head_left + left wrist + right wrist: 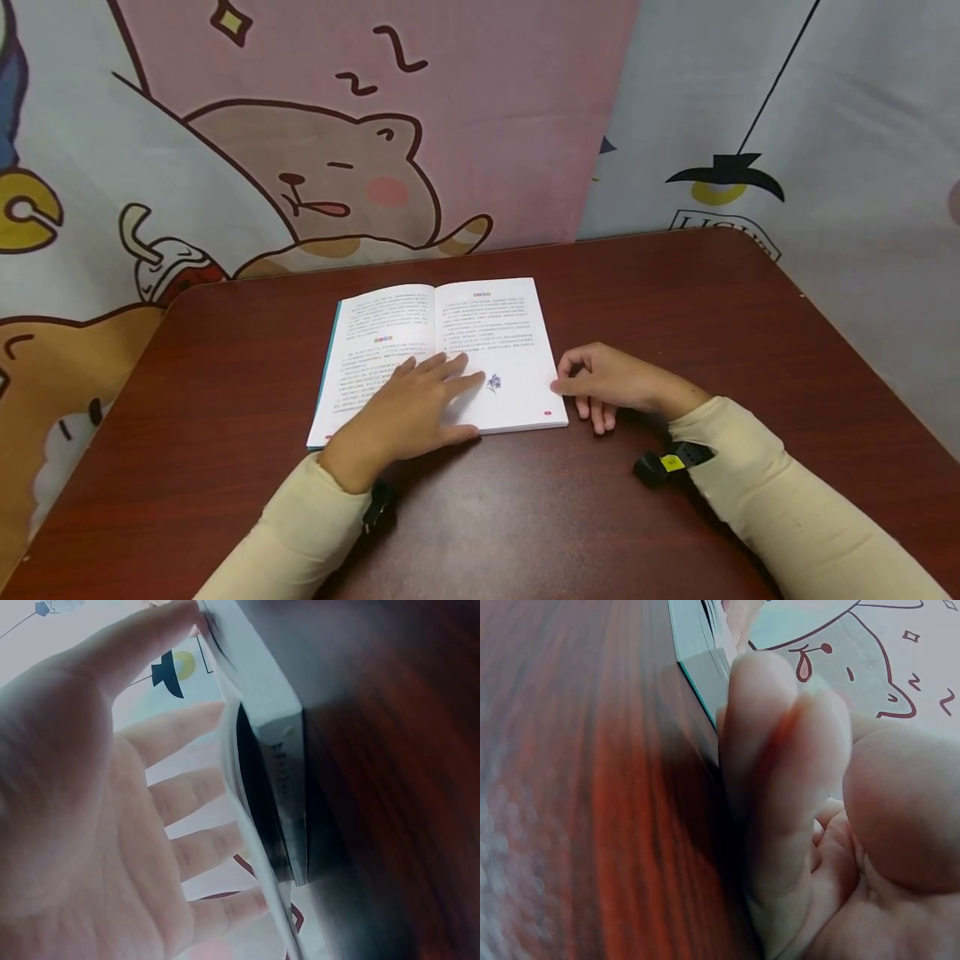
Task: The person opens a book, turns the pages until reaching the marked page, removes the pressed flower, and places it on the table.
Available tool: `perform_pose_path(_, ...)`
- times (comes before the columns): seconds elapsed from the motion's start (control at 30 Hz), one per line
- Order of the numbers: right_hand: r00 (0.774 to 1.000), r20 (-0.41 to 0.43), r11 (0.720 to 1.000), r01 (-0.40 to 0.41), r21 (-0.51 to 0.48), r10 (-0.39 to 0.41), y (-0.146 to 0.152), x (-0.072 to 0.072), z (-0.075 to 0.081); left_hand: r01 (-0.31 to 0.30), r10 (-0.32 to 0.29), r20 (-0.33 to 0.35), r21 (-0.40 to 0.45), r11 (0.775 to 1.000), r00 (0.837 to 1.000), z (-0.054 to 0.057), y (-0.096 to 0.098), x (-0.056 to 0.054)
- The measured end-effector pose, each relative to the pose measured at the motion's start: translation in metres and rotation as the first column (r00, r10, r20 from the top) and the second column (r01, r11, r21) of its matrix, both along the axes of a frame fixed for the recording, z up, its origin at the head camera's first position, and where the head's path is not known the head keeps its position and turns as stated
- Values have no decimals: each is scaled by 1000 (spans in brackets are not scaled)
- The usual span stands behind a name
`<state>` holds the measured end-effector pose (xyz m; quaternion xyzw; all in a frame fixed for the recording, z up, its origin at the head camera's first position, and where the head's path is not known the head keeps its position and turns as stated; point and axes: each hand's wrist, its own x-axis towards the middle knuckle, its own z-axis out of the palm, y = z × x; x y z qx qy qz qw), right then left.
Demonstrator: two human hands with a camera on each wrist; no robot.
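Observation:
An open book [491, 333] with printed text lies on the table, a small purple flower picture on its right page. Across the lower middle of the pages rests my left hand [408, 408], fingers spread and thumb near the bottom edge. In the left wrist view, the left fingers [199, 795] lie over the pages, which bulge up above the thick page block [274, 720]. At the book's right edge, my right hand [618, 383] pinches the page edge between thumb and forefinger; its other fingers hang beside the book. The right wrist view shows the book's corner [705, 675] beyond those fingers.
The dark red-brown wooden table [480, 517] extends around the book on all sides. Behind it hangs a cloth backdrop [510, 125] with cartoon animals. Black wrist straps [675, 462] sit at the cuffs of the cream sleeves [787, 492].

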<state>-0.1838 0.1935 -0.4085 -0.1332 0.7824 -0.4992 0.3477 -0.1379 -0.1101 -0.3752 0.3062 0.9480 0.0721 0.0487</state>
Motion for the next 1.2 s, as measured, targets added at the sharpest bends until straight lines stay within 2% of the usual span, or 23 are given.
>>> perform_pose_path(0.4,1000,2,1000,6,16,-6,-1,0,1,7,-7,9,-4,1000,1000,4,0,-1)
perform_pose_path(0.8,994,103,999,43,-24,-41,0,-2,0,9,-9,20,0,1000,1000,5,-1,-2)
perform_pose_path(1.2,994,96,999,45,-14,-44,-1,-2,0,46,-45,-24,42,998,999,5,-2,-3)
